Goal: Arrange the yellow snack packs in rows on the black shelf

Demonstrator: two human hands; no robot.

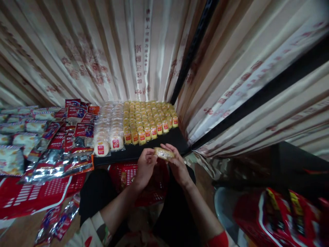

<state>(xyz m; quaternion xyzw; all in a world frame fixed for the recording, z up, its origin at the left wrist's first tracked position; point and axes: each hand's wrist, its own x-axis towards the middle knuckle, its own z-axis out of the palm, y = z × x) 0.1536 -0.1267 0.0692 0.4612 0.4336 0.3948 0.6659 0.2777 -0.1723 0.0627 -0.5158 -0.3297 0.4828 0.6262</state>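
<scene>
Between my two hands is a small wrapped snack cake (164, 154), yellowish in clear shiny film. My left hand (145, 166) pinches its left end. Fingers of my right hand (178, 164) close round its right end. Just beyond, yellow wrapped snack cakes (153, 131) with red labels stand in tight rows on a black shelf (133, 151). Left of those are stacks of round white wrapped crackers (102, 146), also red-labelled. Below my hands, between my knees, a red basket (128, 168) is partly hidden by my forearms; some small wrapped pieces show inside.
Red and silver snack bags (69, 140) and white packets (19, 139) fill the left side. A red basket (33, 195) stands under them, with loose packs (58, 219) on the floor. At right are a red basket (252, 212) of packs, a black post (191, 51) and curtains (102, 44).
</scene>
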